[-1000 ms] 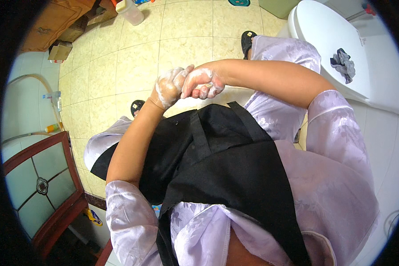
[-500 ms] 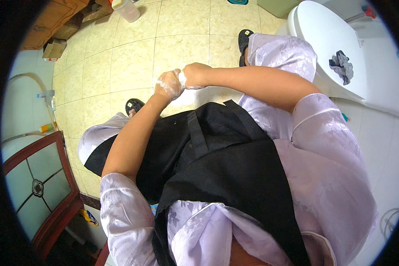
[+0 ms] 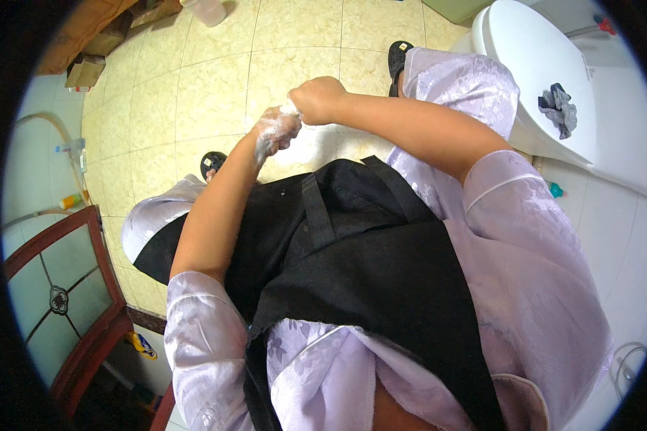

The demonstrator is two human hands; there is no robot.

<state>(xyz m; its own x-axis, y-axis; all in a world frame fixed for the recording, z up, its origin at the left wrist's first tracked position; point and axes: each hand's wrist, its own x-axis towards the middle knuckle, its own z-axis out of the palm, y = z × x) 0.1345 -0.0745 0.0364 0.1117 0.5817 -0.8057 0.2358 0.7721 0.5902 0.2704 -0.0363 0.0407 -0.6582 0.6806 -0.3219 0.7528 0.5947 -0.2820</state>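
Both hands meet in front of me, above a white surface [image 3: 320, 147] that shows between them and my black apron [image 3: 352, 237]. My left hand [image 3: 279, 129] is closed in a fist, with white lather over its back and wrist. Touching it on the right and slightly higher, my right hand [image 3: 316, 100] is also closed. A bit of white, foamy material [image 3: 290, 109] shows where the fists meet; whether it is cloth or only lather I cannot make out. The palms are hidden.
A white toilet [image 3: 539, 43] stands at the right, with a crumpled grey cloth [image 3: 559, 111] on its lid. A brown-framed glass panel [image 3: 68, 280] is at the left. Cardboard boxes [image 3: 86, 73] and a clear plastic container [image 3: 207, 10] stand on the tiled floor [image 3: 216, 100] at the far left.
My right hand has shifted up and slightly left. The left hand has turned, showing more lather along its wrist. Both fists stay closed and together.
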